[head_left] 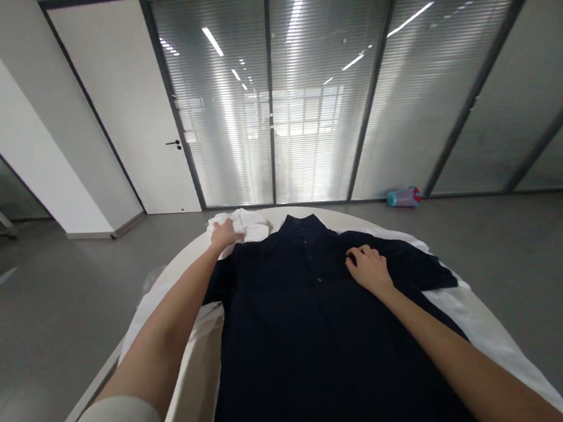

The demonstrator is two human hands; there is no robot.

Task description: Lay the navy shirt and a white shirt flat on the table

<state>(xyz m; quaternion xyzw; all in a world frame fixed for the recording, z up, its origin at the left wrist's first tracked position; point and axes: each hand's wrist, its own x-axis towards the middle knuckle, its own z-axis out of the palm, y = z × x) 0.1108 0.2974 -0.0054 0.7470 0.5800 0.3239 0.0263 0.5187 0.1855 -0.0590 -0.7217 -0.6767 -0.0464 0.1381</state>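
Observation:
A dark navy button-up shirt (298,323) lies flat, front up, on a white table (485,330), its collar pointing away from me. My left hand (224,233) reaches to the far left and rests on a folded white garment (247,224) beside the collar, fingers curled over the cloth. On the shirt's right chest near the sleeve, my right hand (368,267) presses down with its fingers bent against the fabric. More white cloth shows under the shirt's edges.
Grey floor surrounds the table. A pink and teal bottle (403,197) lies on the floor by the glass wall with blinds. A white door (143,118) stands at the back left, a desk leg at the far left.

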